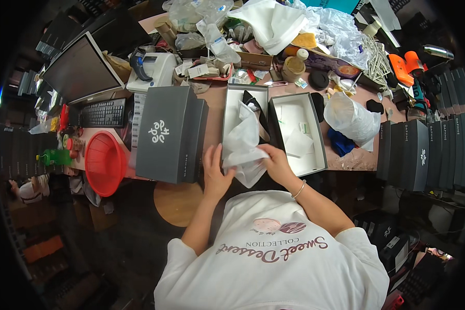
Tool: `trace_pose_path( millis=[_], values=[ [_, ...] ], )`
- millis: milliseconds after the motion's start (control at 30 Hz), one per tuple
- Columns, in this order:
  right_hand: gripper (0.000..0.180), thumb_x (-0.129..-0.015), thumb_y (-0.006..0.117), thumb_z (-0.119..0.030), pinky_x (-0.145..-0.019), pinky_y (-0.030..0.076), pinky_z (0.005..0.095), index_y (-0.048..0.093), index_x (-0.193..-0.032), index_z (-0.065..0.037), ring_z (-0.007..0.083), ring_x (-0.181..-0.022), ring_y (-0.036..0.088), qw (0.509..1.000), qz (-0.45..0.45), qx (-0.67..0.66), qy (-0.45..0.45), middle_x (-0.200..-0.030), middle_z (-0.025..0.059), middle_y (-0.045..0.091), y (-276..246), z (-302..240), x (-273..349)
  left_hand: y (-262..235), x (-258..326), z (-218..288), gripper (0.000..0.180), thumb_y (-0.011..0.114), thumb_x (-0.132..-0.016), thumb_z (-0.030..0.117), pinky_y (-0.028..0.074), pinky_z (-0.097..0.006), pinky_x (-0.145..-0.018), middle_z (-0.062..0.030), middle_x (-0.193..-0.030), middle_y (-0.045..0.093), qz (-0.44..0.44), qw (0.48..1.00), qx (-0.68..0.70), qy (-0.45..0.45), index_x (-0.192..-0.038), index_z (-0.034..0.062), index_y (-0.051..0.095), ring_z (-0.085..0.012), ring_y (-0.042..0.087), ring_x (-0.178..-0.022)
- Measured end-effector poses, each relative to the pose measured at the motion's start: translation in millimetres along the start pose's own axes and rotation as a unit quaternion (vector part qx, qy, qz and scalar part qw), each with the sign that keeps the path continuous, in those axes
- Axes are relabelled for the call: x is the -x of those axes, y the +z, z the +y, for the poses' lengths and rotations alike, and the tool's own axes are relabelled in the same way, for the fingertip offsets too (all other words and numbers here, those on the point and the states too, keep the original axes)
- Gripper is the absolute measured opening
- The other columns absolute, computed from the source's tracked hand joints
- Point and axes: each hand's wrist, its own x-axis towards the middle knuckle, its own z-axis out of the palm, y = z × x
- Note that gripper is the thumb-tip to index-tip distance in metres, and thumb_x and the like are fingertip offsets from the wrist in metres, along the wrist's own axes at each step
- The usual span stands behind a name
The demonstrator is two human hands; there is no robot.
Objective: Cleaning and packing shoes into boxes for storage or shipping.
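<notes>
In front of me a grey shoe box with a pale inside stands open on the table. A black shoe lies in it, partly covered by crumpled white tissue paper. My right hand pinches the paper's right edge near the front of the box. At the box's left front corner is my left hand, fingers stretched out and thumb close to the paper. Right beside the box rests a second open grey box part, white inside, with a paper sheet and small packets in it.
Closed grey boxes stand left of my left hand. Farther left are a red basket, a keyboard and a monitor. A full white plastic bag sits right. Bottles and wrappings crowd the back; stacked boxes stand far right.
</notes>
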Motion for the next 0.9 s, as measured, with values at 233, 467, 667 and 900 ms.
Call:
trace_pose_path(
  millis=[233, 467, 667, 900],
  values=[
    [0.06, -0.077, 0.074, -0.024, -0.093, 0.045, 0.0395, 0.05, -0.125, 0.003, 0.0357, -0.111, 0.055, 0.946, -0.057, 0.214, -0.235, -0.123, 0.0238, 0.054, -11.5, -18.4, -17.0, 0.7, -6.8, -46.9, 0.029, 0.047, -0.089, -0.006, 0.048, -0.029, -0.085, -0.0075, -0.104, 0.063, 0.164, 0.912, 0.337, -0.167, -0.116, -0.002, 0.056, -0.0159, 0.059, -0.094],
    [0.053, -0.067, 0.079, -0.035, -0.096, 0.037, 0.0449, 0.064, -0.107, -0.003, 0.0333, -0.116, 0.05, 0.855, -0.054, 0.514, -0.046, -0.125, 0.0226, 0.051, -16.7, 11.5, -55.0, -31.1, -30.9, -5.1, 0.023, 0.045, -0.092, 0.004, 0.048, -0.026, -0.082, -0.0081, -0.101, 0.062, 0.193, 0.85, 0.45, -0.196, -0.106, -0.0029, 0.062, -0.0145, 0.059, -0.092],
    [0.042, -0.07, 0.077, -0.023, -0.099, 0.037, 0.0399, 0.068, -0.103, 0.002, 0.0271, -0.118, 0.052, 0.977, 0.03, 0.208, -0.049, -0.132, 0.022, 0.05, -63.1, 2.7, -39.4, -20.4, -87.6, -7.4, 0.023, 0.062, -0.087, 0.014, 0.045, -0.026, -0.073, -0.0049, -0.091, 0.064, 0.154, 0.875, 0.421, -0.181, -0.1, -0.0054, 0.064, -0.012, 0.057, -0.081],
    [0.047, -0.071, 0.079, -0.026, -0.104, 0.032, 0.0376, 0.067, -0.101, 0.008, 0.0301, -0.126, 0.044, 0.983, 0.025, -0.113, -0.139, -0.141, 0.0234, 0.041, -146.0, -93.7, 83.2, 16.5, -160.8, 45.8, 0.018, 0.069, -0.083, 0.012, 0.044, -0.023, -0.069, -0.0006, -0.085, 0.062, 0.138, 0.935, 0.322, -0.063, -0.091, -0.0039, 0.067, -0.0079, 0.053, -0.075]
  ],
)
